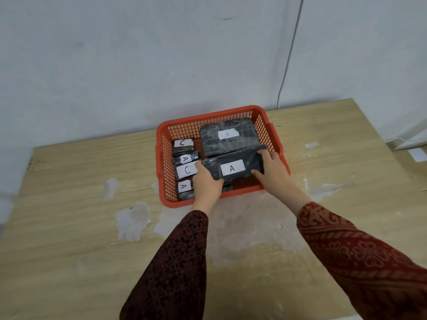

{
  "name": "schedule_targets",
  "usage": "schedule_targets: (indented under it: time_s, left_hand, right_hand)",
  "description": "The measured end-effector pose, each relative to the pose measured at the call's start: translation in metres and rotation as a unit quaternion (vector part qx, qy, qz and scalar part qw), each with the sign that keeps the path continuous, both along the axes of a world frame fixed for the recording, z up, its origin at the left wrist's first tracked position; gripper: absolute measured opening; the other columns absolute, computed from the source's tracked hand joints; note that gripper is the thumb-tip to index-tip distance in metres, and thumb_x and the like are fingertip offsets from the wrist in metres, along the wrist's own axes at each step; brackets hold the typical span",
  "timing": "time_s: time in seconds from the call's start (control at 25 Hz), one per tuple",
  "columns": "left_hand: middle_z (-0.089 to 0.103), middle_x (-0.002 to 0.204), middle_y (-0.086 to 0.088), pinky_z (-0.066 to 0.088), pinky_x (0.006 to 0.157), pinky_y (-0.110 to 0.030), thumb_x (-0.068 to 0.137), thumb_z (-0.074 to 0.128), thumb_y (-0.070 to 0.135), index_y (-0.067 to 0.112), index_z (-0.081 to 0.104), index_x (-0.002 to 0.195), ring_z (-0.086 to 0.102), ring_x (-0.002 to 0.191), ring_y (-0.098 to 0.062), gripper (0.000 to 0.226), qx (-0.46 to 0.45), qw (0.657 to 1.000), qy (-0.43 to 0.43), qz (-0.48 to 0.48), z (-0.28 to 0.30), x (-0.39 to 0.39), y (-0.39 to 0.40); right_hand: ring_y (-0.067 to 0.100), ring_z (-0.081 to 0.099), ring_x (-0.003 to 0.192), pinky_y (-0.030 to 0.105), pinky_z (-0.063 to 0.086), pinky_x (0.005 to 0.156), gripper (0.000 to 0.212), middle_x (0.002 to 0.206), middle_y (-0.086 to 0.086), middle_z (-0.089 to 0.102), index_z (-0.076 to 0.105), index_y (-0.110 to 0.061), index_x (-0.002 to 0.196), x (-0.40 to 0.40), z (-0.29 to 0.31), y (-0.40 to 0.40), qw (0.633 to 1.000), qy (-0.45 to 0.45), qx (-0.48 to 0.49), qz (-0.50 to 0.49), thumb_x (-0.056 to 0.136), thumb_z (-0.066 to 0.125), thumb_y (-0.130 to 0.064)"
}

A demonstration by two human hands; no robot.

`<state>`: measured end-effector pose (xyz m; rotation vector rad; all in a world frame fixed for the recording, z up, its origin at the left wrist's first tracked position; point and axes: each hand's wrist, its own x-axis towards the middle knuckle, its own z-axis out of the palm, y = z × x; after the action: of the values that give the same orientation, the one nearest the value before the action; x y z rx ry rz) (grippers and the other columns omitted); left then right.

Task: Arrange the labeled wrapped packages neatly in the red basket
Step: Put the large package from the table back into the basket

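A red plastic basket (272, 135) stands on the wooden table near the wall. Both hands hold a flat black wrapped package labeled A (215, 168) tilted over the basket's front right part. My left hand (206, 184) grips its left front corner, my right hand (273, 166) its right end. Behind it lies a larger dark package labeled A (212, 140) flat in the back right. Along the basket's left side sits a row of small packages labeled C (182, 143), A (186, 159), C (186, 170) and A (183, 186).
The wooden table (80, 227) has worn white patches in front of the basket. A grey wall rises just behind the basket, with a thin cable (288, 54) hanging down it. The table's right edge lies at the far right, with a white scrap (417, 154) near it.
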<state>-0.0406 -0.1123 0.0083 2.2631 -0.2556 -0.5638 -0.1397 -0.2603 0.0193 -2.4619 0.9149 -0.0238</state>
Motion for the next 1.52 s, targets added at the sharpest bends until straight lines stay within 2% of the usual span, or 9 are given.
schedule_targets:
  time_s: [0.08, 0.2, 0.32, 0.56, 0.96, 1.2, 1.32, 1.44, 1.52]
  left_hand:
    - [0.057, 0.121, -0.017, 0.049, 0.089, -0.039, 0.077, 0.075, 0.01, 0.005, 0.032, 0.134, 0.055, 0.114, -0.034, 0.071, 0.019, 1.0, -0.007, -0.002, -0.001, 0.0, -0.002]
    - [0.044, 0.133, -0.019, 0.04, 0.103, -0.04, 0.079, 0.075, 0.015, 0.005, 0.029, 0.143, 0.046, 0.124, -0.035, 0.08, 0.055, 0.998, -0.025, -0.016, -0.005, 0.003, -0.004]
    - [0.04, 0.136, -0.019, 0.039, 0.105, -0.04, 0.08, 0.075, 0.017, 0.003, 0.025, 0.145, 0.045, 0.125, -0.036, 0.083, 0.079, 0.996, -0.037, -0.032, -0.006, 0.003, -0.007]
    - [0.041, 0.136, -0.02, 0.042, 0.104, -0.042, 0.082, 0.073, 0.022, 0.001, 0.024, 0.146, 0.047, 0.122, -0.036, 0.084, 0.123, 0.989, -0.054, -0.058, -0.005, 0.006, -0.009]
    - [0.036, 0.142, -0.021, 0.035, 0.108, -0.035, 0.081, 0.074, 0.027, -0.002, 0.02, 0.148, 0.038, 0.131, -0.033, 0.091, 0.144, 0.983, -0.048, -0.101, -0.002, 0.018, -0.008]
    - [0.045, 0.137, -0.017, 0.038, 0.104, -0.035, 0.077, 0.078, 0.022, 0.004, 0.031, 0.145, 0.044, 0.127, -0.032, 0.085, 0.111, 0.988, -0.06, -0.087, -0.006, 0.011, -0.003]
    - [0.043, 0.14, -0.017, 0.036, 0.106, -0.036, 0.08, 0.075, 0.028, 0.003, 0.028, 0.147, 0.041, 0.13, -0.032, 0.085, 0.111, 0.986, -0.049, -0.111, -0.006, 0.015, -0.004]
    - [0.046, 0.134, -0.018, 0.042, 0.1, -0.041, 0.089, 0.06, 0.034, 0.004, 0.039, 0.142, 0.044, 0.125, -0.034, 0.064, 0.151, 0.971, -0.132, -0.128, -0.004, 0.024, 0.002]
    - [0.052, 0.125, -0.017, 0.044, 0.095, -0.04, 0.092, 0.055, 0.022, 0.006, 0.049, 0.133, 0.048, 0.117, -0.034, 0.045, 0.174, 0.951, -0.22, -0.131, -0.003, 0.034, 0.015]
  right_hand:
    - [0.036, 0.049, 0.12, 0.043, 0.045, 0.095, 0.051, 0.135, 0.019, 0.042, 0.04, -0.01, 0.131, 0.0, -0.002, 0.001, 1.0, 0.004, -0.012, 0.014, 0.086, 0.063, -0.017]
    - [0.041, 0.038, 0.13, 0.045, 0.036, 0.107, 0.056, 0.145, 0.023, 0.029, 0.034, -0.005, 0.139, 0.003, -0.006, 0.0, 0.999, 0.033, -0.004, 0.043, 0.09, 0.057, -0.018]
    - [0.041, 0.022, 0.141, 0.043, 0.025, 0.116, 0.063, 0.154, 0.026, 0.013, 0.023, -0.004, 0.147, 0.003, -0.008, -0.003, 0.996, 0.069, 0.0, 0.058, 0.095, 0.05, -0.028]
    - [0.039, 0.015, 0.144, 0.043, 0.02, 0.117, 0.064, 0.157, 0.027, 0.004, 0.016, -0.004, 0.15, 0.004, -0.009, -0.003, 0.992, 0.105, 0.008, 0.063, 0.098, 0.04, -0.034]
    - [0.041, 0.017, 0.143, 0.043, 0.019, 0.117, 0.059, 0.156, 0.028, 0.006, 0.022, -0.002, 0.147, 0.006, -0.01, -0.003, 0.991, 0.119, 0.007, 0.061, 0.099, 0.038, -0.033]
    - [0.042, 0.031, 0.131, 0.044, 0.029, 0.111, 0.047, 0.15, 0.028, 0.028, 0.045, -0.001, 0.136, -0.007, -0.01, 0.004, 0.995, 0.058, -0.065, 0.04, 0.098, 0.039, -0.029]
    - [0.042, 0.029, 0.133, 0.044, 0.03, 0.11, 0.049, 0.151, 0.029, 0.026, 0.043, -0.001, 0.136, -0.005, -0.01, 0.005, 0.994, 0.076, -0.071, 0.04, 0.099, 0.038, -0.032]
    - [0.041, 0.027, 0.137, 0.044, 0.029, 0.112, 0.05, 0.154, 0.026, 0.021, 0.043, 0.0, 0.136, -0.001, -0.01, 0.002, 0.993, 0.1, -0.045, 0.047, 0.098, 0.041, -0.033]
    - [0.041, 0.029, 0.135, 0.044, 0.028, 0.112, 0.048, 0.153, 0.024, 0.023, 0.046, -0.001, 0.133, 0.0, -0.009, -0.001, 0.992, 0.106, -0.035, 0.062, 0.096, 0.046, -0.031]
